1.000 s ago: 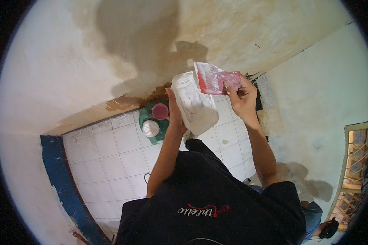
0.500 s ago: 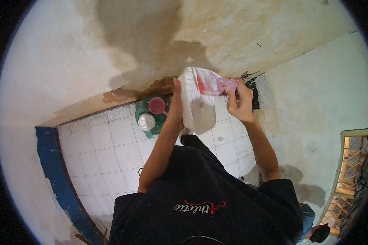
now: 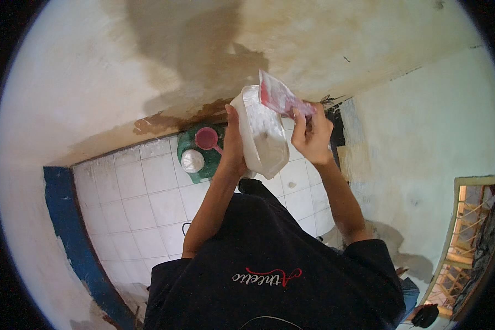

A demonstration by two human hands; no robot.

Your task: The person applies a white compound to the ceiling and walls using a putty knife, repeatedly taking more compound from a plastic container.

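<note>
My left hand (image 3: 234,140) is closed on the side of a white plastic tub (image 3: 267,154), which it holds tilted in front of my chest. Inside the tub a whitish residue coats the bottom and walls. My right hand (image 3: 315,135) pinches a flat, flexible red-and-white sheet (image 3: 279,94), smeared with white. It is held over the tub's far right rim; from here I cannot tell whether the two touch.
A stained cream wall (image 3: 297,38) rises ahead. On the white tiled floor (image 3: 158,201), a green stool (image 3: 202,179) bears a pink dipper (image 3: 207,138) and a white rounded thing (image 3: 192,161). A person's blue clothing (image 3: 410,294) shows at lower right.
The red-and-white sheet has risen and tilted away from the tub's opening, uncovering more of the inside. My right hand has shifted slightly left.
</note>
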